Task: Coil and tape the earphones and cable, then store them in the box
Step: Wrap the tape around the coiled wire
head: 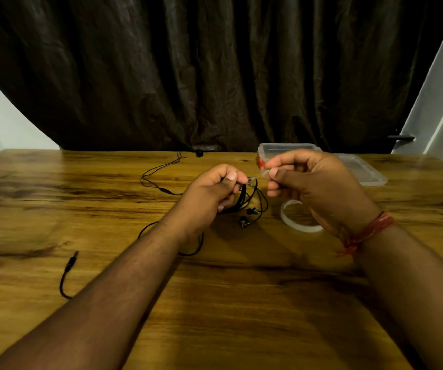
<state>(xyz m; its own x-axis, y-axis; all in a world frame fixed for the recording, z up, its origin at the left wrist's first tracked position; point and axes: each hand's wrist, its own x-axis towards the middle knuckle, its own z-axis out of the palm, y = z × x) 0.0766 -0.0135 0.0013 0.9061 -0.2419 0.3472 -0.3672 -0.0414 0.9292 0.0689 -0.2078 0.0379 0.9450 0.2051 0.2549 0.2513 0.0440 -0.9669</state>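
My left hand point(212, 190) grips a bundle of coiled black earphone wire point(244, 200) above the wooden table point(215, 303). Two earbuds point(247, 217) dangle below the bundle. My right hand point(313, 182) pinches a short strip of clear tape point(261, 169) with a red end, held against the top of the coil. A clear tape roll point(299, 222) lies on the table under my right hand. The clear plastic box point(287, 148) stands open behind my right hand, partly hidden by it. A second black cable point(161, 177) lies loose at the back.
The box's clear lid point(361, 169) lies flat to the right of the box. A black cable end with a jack plug point(68, 273) lies at the front left, running under my left forearm. A dark curtain point(215, 76) hangs behind the table's far edge.
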